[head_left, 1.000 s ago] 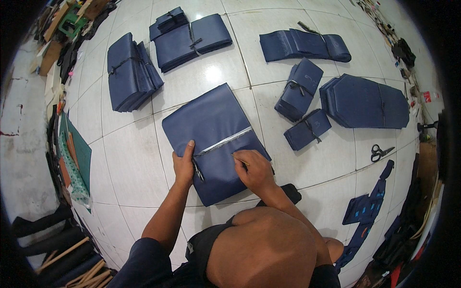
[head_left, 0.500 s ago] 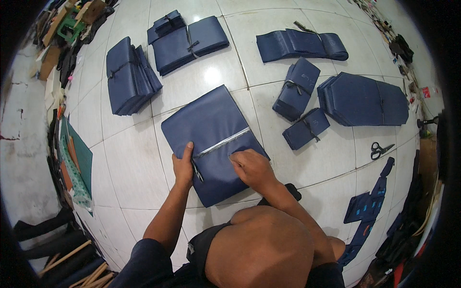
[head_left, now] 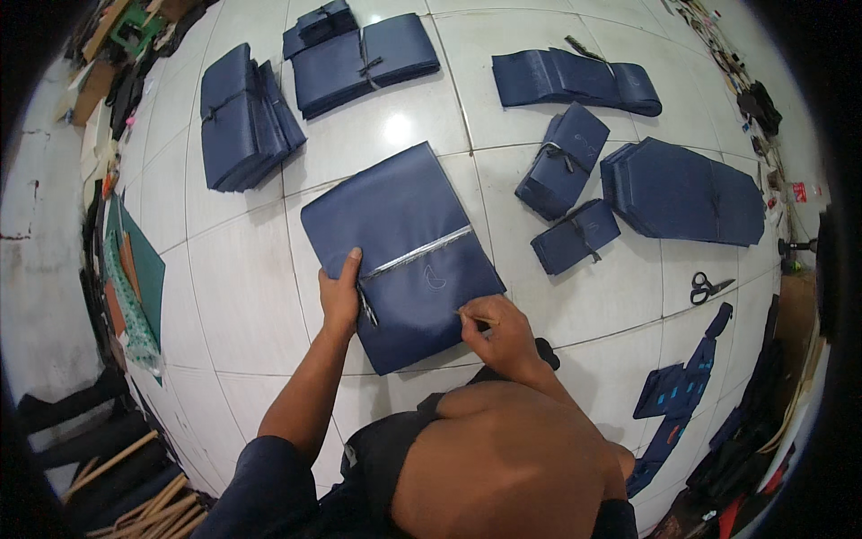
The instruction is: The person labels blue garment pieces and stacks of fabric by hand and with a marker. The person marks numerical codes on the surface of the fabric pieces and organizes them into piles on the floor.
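A large bundle of dark blue sheet material (head_left: pixel 395 198) lies in front of me, tied round with a shiny silver-grey strip (head_left: pixel 422 251). My left hand (head_left: pixel 339 292) grips its left edge, thumb on top and the other fingers hidden at the side. Beside that thumb hangs the strip's loose end (head_left: pixel 368 310). A pale looped mark (head_left: pixel 435 278) shows on the top sheet. My right hand (head_left: pixel 503 335) is closed around a thin yellowish writing stick (head_left: pixel 485 320), its tip over the sheet's lower right part; whether it touches cannot be told.
Smaller tied blue bundles lie beyond: a tall one (head_left: pixel 241 121), a wide one (head_left: pixel 368 67), a long strip bundle (head_left: pixel 575 83) and an angular-cornered one (head_left: pixel 687 193). Black scissors (head_left: pixel 711 287) and a dark blue pocketed tool roll (head_left: pixel 678 391) rest at right. Rolls and sticks (head_left: pixel 153 503) crowd the lower left.
My right hand has shifted right and nearer to me, uncovering the pale mark on the top sheet. My left hand keeps its hold on the edge. The whole view has tilted slightly.
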Available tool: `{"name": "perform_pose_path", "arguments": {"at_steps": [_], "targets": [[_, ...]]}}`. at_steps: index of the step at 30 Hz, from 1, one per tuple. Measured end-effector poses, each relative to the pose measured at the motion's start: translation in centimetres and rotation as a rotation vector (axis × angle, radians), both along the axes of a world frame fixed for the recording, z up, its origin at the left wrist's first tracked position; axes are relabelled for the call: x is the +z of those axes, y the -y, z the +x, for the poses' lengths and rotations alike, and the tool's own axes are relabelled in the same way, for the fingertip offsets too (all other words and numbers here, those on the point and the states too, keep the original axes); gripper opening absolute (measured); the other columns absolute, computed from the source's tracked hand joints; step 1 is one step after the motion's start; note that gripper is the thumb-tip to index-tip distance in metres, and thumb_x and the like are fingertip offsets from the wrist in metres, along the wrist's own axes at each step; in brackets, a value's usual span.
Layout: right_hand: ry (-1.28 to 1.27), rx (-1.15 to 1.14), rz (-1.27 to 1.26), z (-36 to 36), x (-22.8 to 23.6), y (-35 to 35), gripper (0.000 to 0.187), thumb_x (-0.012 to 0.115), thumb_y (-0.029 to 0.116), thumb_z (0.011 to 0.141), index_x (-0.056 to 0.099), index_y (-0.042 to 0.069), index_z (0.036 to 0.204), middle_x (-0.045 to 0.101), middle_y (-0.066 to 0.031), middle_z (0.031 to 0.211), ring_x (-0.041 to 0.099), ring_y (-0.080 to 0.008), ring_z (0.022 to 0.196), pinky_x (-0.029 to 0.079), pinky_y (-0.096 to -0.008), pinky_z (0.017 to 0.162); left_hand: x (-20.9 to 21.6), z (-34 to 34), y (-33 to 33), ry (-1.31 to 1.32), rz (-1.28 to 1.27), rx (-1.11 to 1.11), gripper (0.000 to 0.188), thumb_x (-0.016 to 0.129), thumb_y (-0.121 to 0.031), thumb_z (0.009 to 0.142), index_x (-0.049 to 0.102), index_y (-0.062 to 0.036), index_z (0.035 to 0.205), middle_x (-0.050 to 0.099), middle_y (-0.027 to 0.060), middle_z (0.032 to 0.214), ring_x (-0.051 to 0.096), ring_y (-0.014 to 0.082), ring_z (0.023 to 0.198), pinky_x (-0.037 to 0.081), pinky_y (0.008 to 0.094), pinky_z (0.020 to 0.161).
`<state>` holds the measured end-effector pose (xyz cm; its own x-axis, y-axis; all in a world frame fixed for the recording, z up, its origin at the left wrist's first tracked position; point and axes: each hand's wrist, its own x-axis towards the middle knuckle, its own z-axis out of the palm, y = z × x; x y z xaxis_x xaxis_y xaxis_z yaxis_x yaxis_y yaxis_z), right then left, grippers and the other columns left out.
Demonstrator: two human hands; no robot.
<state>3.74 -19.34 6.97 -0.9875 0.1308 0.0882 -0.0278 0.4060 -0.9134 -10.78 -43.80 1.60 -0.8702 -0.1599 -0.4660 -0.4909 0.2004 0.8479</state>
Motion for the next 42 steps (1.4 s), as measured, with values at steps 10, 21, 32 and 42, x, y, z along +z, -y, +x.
{"name": "perform_pose_path", "arguments": {"at_steps": [10,21,32,42], "targets": [[-0.156,0.21,0.064,-0.3,-0.5,2.2,0.016,0.073,0.0,0.078,0.069,0.002,0.094,0.072,-0.0117,0.093,0.068,-0.0289,0.084,0.055,-0.0368,0.074,1.4,0.1,-1.2,0.044,-0.059,0.042,0.088,0.077,-0.051,0.081,0.044,0.0145,0.129,0.058,0.0272,0.123,0.059,0.0324,0.114,0.046,0.0379,0.1],[-0.218,0.205,0.119,0.2,-1.3,1.6,0.015,0.068,0.005,0.08,0.065,0.003,0.095,0.068,-0.0114,0.09,0.065,-0.0292,0.08,0.055,-0.0387,0.071,1.0,0.0,-1.1,0.059,-0.065,0.03,0.088,0.077,-0.051,0.082,0.042,0.0118,0.133,0.057,0.0261,0.127,0.058,0.0331,0.116,0.045,0.0389,0.101],[-0.19,0.158,0.158,0.3,-1.3,0.8,0.011,0.069,0.006,0.081,0.063,0.004,0.091,0.067,-0.0103,0.091,0.064,-0.0288,0.082,0.054,-0.0389,0.072,0.6,0.1,-1.0,0.001,0.035,-0.004,0.087,0.076,-0.048,0.083,0.039,0.0118,0.135,0.054,0.0258,0.131,0.055,0.033,0.12,0.043,0.0395,0.104],[-0.149,-0.283,-0.051,2.4,0.4,-2.4,0.017,0.055,0.01,0.095,0.066,-0.002,0.1,0.07,-0.0171,0.099,0.067,-0.0301,0.09,0.053,-0.0375,0.082,0.1,-0.3,-0.8,-0.003,0.138,-0.002,0.081,0.075,-0.044,0.086,0.042,0.0115,0.135,0.054,0.0226,0.133,0.055,0.0308,0.121,0.042,0.0391,0.105]]}}
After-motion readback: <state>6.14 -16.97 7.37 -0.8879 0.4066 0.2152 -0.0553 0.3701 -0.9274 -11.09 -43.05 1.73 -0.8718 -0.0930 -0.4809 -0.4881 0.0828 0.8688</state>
